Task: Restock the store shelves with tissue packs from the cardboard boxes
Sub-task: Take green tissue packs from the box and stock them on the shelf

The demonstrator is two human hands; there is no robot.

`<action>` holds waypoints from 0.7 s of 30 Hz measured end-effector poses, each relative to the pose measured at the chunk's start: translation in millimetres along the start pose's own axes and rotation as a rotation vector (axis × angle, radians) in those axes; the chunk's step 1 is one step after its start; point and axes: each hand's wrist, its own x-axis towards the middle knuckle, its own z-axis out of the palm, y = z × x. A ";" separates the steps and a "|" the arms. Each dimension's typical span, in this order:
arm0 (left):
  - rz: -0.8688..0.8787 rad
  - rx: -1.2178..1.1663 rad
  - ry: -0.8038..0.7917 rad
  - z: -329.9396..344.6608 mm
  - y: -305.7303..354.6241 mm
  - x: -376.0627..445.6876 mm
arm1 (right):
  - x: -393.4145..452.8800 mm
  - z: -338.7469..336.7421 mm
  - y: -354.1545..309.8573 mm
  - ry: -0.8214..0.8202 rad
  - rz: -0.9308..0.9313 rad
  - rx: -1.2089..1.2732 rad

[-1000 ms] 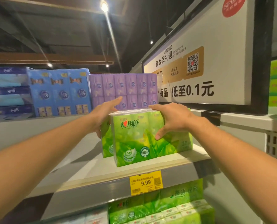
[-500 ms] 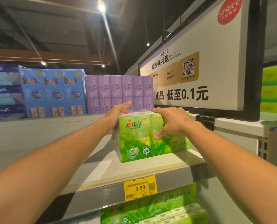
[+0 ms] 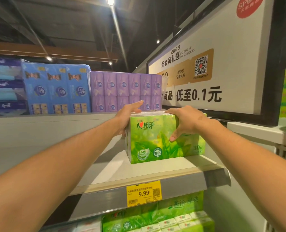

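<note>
The shelf carried one green tissue pack, which stood upright near its right end, well back from the front lip and just above the yellow price tag. The left hand clasped the pack's left top corner, fingers reaching over it; the right hand gripped the top right, thumb pressed on the front face. Pushing evenly (both sides together) would probably keep the pack square to the shelf edge.
</note>
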 end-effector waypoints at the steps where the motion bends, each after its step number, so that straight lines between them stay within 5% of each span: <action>1: 0.003 -0.001 0.002 0.8 0.1 1.6 | 0.4 0.3 1.3 -0.004 -0.001 0.006; 21: -0.044 0.069 0.155 9.9 1.6 -14.7 | 6.4 21.2 8.4 0.142 -0.047 -0.008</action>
